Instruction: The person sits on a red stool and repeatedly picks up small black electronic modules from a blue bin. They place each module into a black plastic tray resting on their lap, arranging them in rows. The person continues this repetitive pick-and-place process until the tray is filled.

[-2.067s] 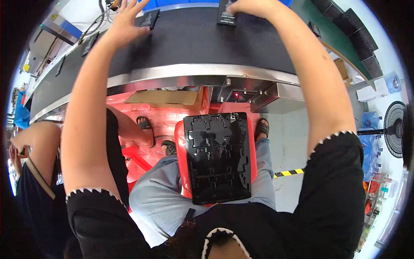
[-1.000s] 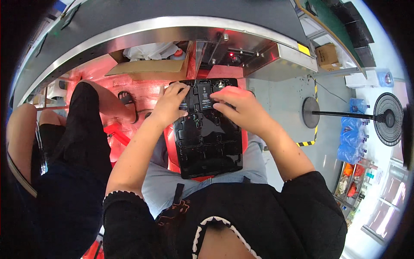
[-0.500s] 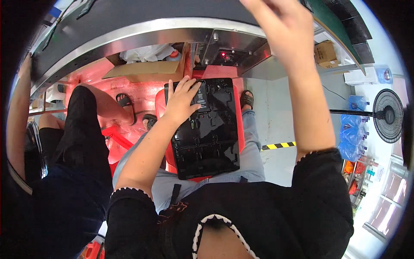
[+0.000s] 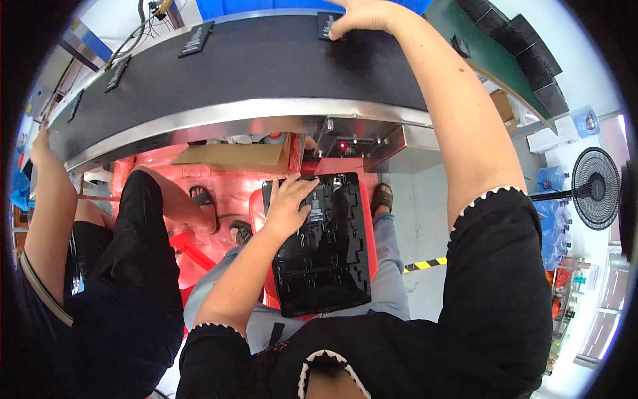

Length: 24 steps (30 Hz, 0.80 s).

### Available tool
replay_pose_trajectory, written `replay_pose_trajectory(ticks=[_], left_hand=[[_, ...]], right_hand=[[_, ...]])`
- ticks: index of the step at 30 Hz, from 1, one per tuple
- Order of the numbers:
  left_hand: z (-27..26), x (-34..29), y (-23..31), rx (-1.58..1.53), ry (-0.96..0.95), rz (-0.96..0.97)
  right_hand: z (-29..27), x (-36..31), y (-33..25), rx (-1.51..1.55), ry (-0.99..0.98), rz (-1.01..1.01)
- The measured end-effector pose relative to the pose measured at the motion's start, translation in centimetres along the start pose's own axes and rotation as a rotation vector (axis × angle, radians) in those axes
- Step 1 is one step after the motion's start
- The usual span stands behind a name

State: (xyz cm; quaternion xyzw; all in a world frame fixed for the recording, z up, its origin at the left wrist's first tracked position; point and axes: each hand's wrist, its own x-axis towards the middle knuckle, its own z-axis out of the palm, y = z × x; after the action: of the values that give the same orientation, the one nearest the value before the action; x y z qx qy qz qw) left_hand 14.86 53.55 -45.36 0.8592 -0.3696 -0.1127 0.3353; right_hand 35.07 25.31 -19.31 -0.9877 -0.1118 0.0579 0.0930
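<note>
A black plastic tray point(image 4: 325, 266) with moulded hollows rests over my lap. My left hand point(image 4: 287, 211) lies on its far left part, fingers spread. Beside those fingers a flat black piece with pale printing point(image 4: 315, 205) sits in the tray, partly covered by the hand. My right arm stretches out over the black conveyor belt point(image 4: 266, 66). At the belt's far side my right hand point(image 4: 369, 16) has its thumb on a flat black rectangular piece point(image 4: 324, 26). Thumb and forefinger are apart; the other fingers are partly out of sight.
More flat black pieces point(image 4: 196, 40) lie along the belt to the left. A metal rim point(image 4: 219, 113) edges its near side. Behind it is a blue bin point(image 4: 252, 6). A co-worker's arm point(image 4: 50, 193) reaches toward the belt at left. A fan point(image 4: 596, 189) stands at right.
The view has tilted up, showing more of the belt. My right hand has moved out to a black piece at its far side. The left hand stays on the tray.
</note>
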Motion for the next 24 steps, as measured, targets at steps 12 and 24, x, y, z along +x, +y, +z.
replay_pose_trajectory(ticks=[12, 24], left_hand=[[-10.3, 0.3, 4.6, -0.071, 0.599, 0.164], [-26.1, 22.7, 4.8, 0.198, -0.186, 0.05]], right_hand=[[-0.2, -15.8, -7.6, 0.701, 0.606, -0.046], [29.9, -22.0, -5.2, 0.685, 0.116, 0.01]])
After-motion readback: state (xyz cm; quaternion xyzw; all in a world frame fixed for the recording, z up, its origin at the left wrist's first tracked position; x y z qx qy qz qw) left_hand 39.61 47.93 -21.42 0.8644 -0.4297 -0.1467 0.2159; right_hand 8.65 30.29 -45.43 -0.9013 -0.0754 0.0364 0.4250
